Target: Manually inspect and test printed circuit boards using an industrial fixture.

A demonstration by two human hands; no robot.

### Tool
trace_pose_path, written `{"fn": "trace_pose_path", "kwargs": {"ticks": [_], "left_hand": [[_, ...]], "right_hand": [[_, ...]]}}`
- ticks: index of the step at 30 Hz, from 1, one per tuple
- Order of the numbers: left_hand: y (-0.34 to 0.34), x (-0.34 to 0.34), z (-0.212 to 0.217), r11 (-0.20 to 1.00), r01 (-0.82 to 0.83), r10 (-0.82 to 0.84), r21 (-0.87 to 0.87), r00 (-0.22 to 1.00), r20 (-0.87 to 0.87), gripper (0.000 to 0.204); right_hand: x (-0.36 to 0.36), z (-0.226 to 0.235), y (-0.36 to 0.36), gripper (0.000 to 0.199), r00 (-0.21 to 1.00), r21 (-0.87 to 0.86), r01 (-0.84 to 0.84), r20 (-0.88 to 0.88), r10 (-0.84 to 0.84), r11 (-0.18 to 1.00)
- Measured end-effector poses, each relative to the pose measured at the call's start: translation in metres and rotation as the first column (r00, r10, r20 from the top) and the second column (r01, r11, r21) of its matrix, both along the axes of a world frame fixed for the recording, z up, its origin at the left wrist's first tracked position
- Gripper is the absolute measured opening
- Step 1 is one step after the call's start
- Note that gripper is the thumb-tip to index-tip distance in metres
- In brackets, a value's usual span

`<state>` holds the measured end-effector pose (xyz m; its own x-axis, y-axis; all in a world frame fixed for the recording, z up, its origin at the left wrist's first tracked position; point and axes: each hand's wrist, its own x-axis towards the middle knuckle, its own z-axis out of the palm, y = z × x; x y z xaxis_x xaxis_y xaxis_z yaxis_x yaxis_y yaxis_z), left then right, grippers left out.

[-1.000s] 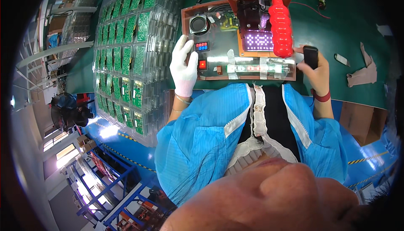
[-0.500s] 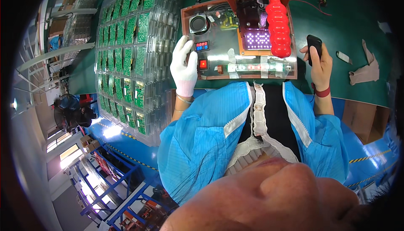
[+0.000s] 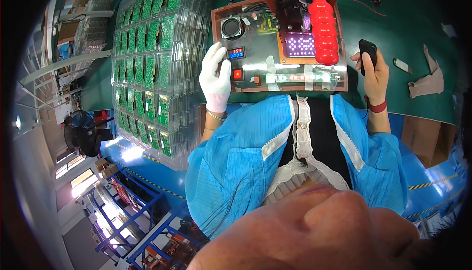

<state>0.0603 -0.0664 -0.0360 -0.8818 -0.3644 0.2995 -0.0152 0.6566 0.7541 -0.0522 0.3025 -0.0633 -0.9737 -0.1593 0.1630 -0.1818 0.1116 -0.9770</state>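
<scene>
My left hand (image 3: 215, 76), in a white glove, lies at the left edge of a clear-topped test box (image 3: 255, 81) with its fingers stretched out, next to a small digital display (image 3: 236, 53) and a lit red switch (image 3: 237, 75). Nothing is in its grasp. Bare and wearing a red wristband, my right hand (image 3: 376, 76) is wrapped round a small black handheld device (image 3: 367, 54) right of the box. Between the hands, a red ribbed lever handle (image 3: 323, 29) hangs over a panel of glowing purple-white lights (image 3: 300, 46).
Clear plastic trays (image 3: 189, 68) filled with green circuit boards (image 3: 164, 71) are stacked at my left. A round speaker (image 3: 231, 27) sits in the box's far left corner. On the green table (image 3: 393, 95) to the right lie a beige cloth (image 3: 427, 85) and a small pale object (image 3: 402, 66).
The display's lit digits have changed. Both hands hold nearly the same place and pose. In the left background, a dark shape in front of a black fan has shifted.
</scene>
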Motion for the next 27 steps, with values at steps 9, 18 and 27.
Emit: {"fn": "trace_pose_path", "kwargs": {"ticks": [9,18,27], "left_hand": [[-0.002,0.001,-0.002,1.0,0.008,-0.008,0.005,1.0,-0.005,0.036],[-0.002,0.002,0.007,1.0,-0.007,0.007,-0.011,1.0,-0.011,0.035],[-0.003,-0.002,-0.01,1.0,0.008,-0.008,-0.018,0.999,-0.035,0.034]], "right_hand": [[0.001,-0.002,0.001,0.027,0.999,0.037,-0.014,-0.03,0.015,0.999],[0.009,0.013,0.009,0.032,0.96,-0.168,-0.142,0.218,0.177,0.976],[0.009,0.005,0.037,0.058,0.725,-0.009,-0.651,0.288,0.626,0.759]]}}
